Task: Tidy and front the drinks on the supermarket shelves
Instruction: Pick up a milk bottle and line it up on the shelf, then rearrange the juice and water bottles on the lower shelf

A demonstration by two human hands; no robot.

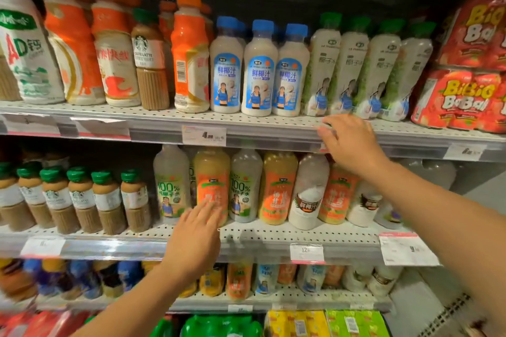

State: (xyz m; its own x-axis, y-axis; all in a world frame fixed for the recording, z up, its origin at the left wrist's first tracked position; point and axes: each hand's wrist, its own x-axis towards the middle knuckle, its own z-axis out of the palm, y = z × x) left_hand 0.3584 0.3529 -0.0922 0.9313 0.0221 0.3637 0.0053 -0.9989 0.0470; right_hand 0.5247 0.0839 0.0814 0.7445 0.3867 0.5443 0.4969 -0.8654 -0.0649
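Two drink shelves fill the head view. On the upper shelf (246, 124) stand orange-capped bottles, a Starbucks latte bottle (150, 60), three blue-capped coconut milk bottles (258, 71) and several green-capped coconut water bottles (353, 68). My right hand (350, 142) hovers with relaxed fingers at this shelf's front edge, just below the green-capped bottles, holding nothing. On the middle shelf (301, 235) stand mixed large bottles. My left hand (195, 238) reaches with straight fingers to an orange-labelled juice bottle (212, 183), fingertips at its label.
Green-capped coffee bottles (82, 200) line the middle shelf's left. Red Big Babol packs (471, 68) are stacked at the upper shelf's right end. A lower shelf holds more bottles (238, 279). Price tags (204, 135) hang along the shelf edges.
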